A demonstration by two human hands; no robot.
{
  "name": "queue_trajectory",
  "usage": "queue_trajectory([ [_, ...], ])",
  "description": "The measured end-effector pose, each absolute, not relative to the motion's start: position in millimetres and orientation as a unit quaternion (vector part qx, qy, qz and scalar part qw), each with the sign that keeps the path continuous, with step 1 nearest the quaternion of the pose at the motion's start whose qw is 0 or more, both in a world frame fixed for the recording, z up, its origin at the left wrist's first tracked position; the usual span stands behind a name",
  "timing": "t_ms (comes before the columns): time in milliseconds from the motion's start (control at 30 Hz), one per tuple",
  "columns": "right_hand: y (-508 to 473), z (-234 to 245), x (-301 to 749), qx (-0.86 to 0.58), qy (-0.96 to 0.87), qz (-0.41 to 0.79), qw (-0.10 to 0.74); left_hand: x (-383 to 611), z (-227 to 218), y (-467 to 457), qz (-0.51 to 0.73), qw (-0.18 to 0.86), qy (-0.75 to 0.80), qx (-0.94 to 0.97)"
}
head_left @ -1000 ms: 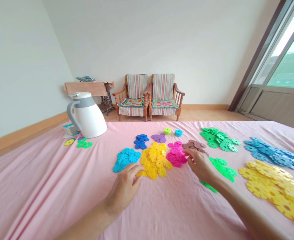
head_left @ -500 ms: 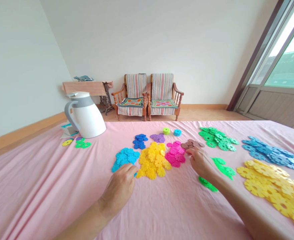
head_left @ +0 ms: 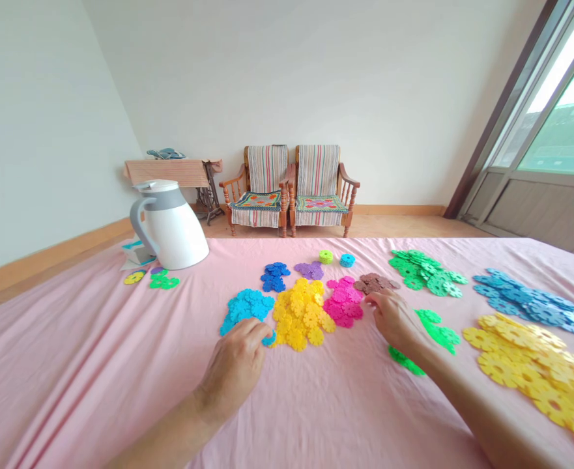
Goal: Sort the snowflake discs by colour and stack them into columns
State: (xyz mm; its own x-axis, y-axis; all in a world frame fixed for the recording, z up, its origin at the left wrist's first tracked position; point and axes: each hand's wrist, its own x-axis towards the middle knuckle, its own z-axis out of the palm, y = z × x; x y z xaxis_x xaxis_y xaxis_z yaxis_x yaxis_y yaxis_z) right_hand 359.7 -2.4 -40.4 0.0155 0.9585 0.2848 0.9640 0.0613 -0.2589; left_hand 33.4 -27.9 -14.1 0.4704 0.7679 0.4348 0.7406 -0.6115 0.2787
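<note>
My left hand is closed in a pinch on a light-blue snowflake disc, just in front of the light-blue disc pile. Right of that disc lies a heap of small yellow discs. My right hand has its fingers pressed together at the right edge of the pink disc pile, close to the brown discs. Whatever its fingertips may hold is hidden. Bright green discs lie partly beneath my right forearm.
Dark-blue and purple discs lie behind the yellow heap, beside a lime stack and a blue stack. A white jug stands at left. Larger green, blue and yellow discs spread at right.
The light-blue disc at my left fingertips shows more fully now. Both hands have stayed almost in place; the whole view has shifted very slightly.
</note>
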Motion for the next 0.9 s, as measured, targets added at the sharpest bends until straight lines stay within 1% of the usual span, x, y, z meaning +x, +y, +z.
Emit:
queue_trajectory([
  [300, -4.6, -37.3, 357.0, -0.681, -0.71, -0.018, 0.18, 34.4, -9.5, -30.4, 0.215, 0.026, 0.455, 0.864],
  [567, -4.3, -37.2, 356.3, -0.686, -0.707, -0.02, 0.171, 28.4, -10.3, -24.6, 0.213, 0.014, 0.465, 0.859],
  [667, -4.6, -36.8, 355.3, -0.689, -0.705, -0.02, 0.166, 25.4, -7.2, -22.9, 0.203, -0.015, 0.477, 0.855],
  [833, -4.8, -34.9, 353.2, -0.691, -0.704, -0.021, 0.162, 22.3, 1.7, -22.3, 0.175, -0.104, 0.503, 0.84],
  [900, -3.5, -34.7, 352.4, -0.693, -0.703, -0.021, 0.161, 24.2, 1.1, -24.8, 0.175, -0.098, 0.486, 0.851],
])
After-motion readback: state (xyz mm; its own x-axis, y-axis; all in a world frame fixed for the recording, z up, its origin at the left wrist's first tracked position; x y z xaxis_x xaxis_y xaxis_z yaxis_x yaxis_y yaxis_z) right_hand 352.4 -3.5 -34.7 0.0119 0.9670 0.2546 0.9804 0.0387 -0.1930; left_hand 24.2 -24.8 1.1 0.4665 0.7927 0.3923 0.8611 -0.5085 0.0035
